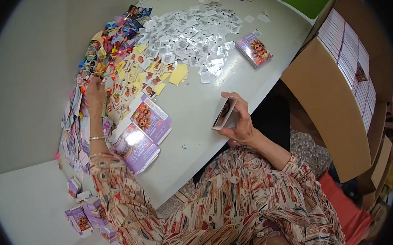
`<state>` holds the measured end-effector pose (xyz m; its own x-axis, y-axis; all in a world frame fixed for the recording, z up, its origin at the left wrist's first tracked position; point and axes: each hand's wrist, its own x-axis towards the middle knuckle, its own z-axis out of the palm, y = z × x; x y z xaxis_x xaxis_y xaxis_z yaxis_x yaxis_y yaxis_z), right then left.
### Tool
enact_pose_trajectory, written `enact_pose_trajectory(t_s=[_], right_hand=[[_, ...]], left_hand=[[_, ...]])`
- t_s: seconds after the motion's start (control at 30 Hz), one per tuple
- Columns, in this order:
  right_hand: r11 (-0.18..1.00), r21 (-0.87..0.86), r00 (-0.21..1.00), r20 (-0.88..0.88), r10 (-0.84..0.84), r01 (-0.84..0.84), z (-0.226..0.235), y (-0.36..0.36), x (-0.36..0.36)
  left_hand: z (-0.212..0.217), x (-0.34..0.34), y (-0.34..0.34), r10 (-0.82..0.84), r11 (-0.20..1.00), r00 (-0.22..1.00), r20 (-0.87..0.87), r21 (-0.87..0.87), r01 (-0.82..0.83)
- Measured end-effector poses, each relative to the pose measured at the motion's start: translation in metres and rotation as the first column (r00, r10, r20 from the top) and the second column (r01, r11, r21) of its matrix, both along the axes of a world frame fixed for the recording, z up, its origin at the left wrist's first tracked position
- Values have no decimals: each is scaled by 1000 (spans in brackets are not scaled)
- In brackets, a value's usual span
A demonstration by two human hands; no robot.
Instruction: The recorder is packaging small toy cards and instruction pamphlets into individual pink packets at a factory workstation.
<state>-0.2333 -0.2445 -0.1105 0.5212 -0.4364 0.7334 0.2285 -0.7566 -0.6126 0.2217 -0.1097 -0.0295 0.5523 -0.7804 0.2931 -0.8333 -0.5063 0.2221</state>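
My left hand reaches to the left side of the table, into a pile of small colourful trinkets and bands. Its fingers are drawn together among them, and whatever they pinch is too small to make out. Near the table's front edge, my right hand grips a small box with its open end tilted up; some dark content shows inside. Flattened purple printed boxes lie beside my left forearm. Stickers and yellow cards are spread just right of my left hand.
White sachets are heaped at the back. A closed purple box lies on the right. Shiny printed packets line the left edge; several purple boxes sit lower left. At right stands a large carton packed with rows of boxes.
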Motion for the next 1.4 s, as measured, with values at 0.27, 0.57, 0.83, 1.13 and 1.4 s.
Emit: enact_pose_trajectory(t_s=[0.27, 0.57, 0.83, 1.13, 1.4], right_hand=[[998, -27, 995, -81, -53, 51, 2, 2, -8], [973, -78, 968, -111, -224, 216, 20, 8, 0], [973, 78, 948, -255, -189, 215, 28, 6, -6], [994, 24, 970, -220, -102, 110, 40, -6, -14], [996, -71, 929, -363, -77, 55, 58, -8, -22]], left_hand=[[97, -256, -35, -458, 858, 819, -345, -412, 306], [88, -322, -53, -634, 743, 770, -71, -330, 582], [56, -324, -12, -410, 872, 805, -429, -444, 207], [30, -317, -24, -307, 947, -4, -952, -306, -97], [34, -323, -31, -344, 939, 91, -934, -342, 40]])
